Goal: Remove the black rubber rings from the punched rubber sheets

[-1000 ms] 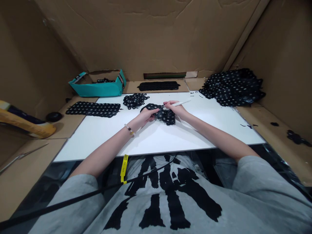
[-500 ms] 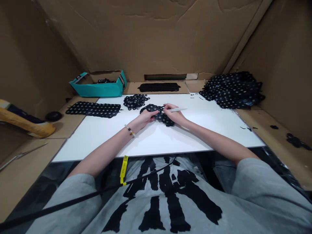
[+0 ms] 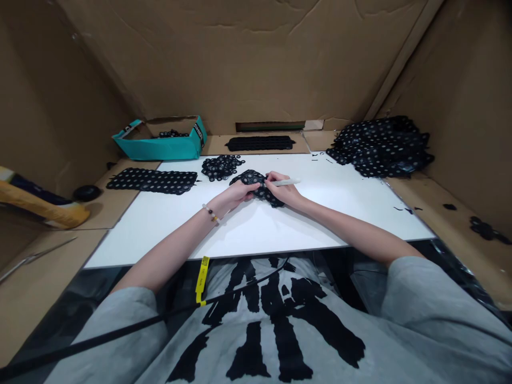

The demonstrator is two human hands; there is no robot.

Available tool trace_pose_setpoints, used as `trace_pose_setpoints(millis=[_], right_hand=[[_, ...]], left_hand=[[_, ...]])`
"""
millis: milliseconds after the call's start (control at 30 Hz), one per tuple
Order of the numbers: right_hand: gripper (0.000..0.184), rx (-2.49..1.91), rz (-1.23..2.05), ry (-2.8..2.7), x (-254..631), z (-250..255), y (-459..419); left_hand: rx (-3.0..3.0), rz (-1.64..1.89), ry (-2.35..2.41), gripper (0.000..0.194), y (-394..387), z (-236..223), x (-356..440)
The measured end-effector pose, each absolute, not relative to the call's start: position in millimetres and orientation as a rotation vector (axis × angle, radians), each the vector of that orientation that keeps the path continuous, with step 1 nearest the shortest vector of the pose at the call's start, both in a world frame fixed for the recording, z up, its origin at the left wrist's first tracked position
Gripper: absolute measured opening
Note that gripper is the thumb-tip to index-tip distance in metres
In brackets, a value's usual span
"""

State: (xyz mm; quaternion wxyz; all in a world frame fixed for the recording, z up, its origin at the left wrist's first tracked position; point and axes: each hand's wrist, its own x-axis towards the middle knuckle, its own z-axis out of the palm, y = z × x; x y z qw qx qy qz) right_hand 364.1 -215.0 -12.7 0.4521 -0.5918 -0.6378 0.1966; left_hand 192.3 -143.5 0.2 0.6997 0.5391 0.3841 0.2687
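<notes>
1. The left hand (image 3: 239, 192) is grasping the bunched black mesh piece (image 3: 256, 184), with its left fingers (image 3: 250, 185) curling over the top and clenching it.
2. The right hand (image 3: 280, 191) is gripping a white pen (image 3: 287, 182), its right fingers (image 3: 272, 178) pinching the pen's barrel right beside the mesh piece, while the far end of the pen is pointing away to the right.
3. The mesh piece is bunching up between the 2 hands, lifted slightly or resting on the white board (image 3: 316, 224); the hands hide where it touches, so I cannot tell which.
4. A flat black sheet (image 3: 152, 181) is lying left of the hands, partly on the board, and a pile of black rings (image 3: 221, 167) is sitting at the board's far edge.
5. Another black sheet (image 3: 260, 143) is lying on cardboard beyond the board, and a teal box (image 3: 160, 149) is holding black pieces (image 3: 172, 134) at the far left.
6. A large black heap (image 3: 380, 146) with pale dots is rising at the far right, touching the board's corner.
7. Black scraps (image 3: 486, 229) are lying on the cardboard at the right, and a metal tool (image 3: 40, 260) is lying on the cardboard at the lower left.
</notes>
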Motion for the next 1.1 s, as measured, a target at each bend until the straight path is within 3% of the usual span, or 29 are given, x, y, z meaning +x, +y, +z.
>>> trace_pose_setpoints(millis=[100, 300, 767, 1100], right_hand=[[0.017, -1.452, 0.504, -1.561, 367, -13, -213], [0.018, -1.414, 0.554, -1.506, 376, -7, -213], [0.018, -1.396, 0.800, -1.276, 364, -2, -216], [0.017, -1.387, 0.788, -1.274, 365, -3, -216]], left_hand=[[1.319, 0.582, 0.857, 0.028, -147, 4, 191], [1.715, 0.443, 1.003, 0.049, -145, 16, 180], [1.503, 0.460, 0.954, 0.044, -155, 28, 183], [1.506, 0.456, 0.950, 0.044, -154, 26, 184]])
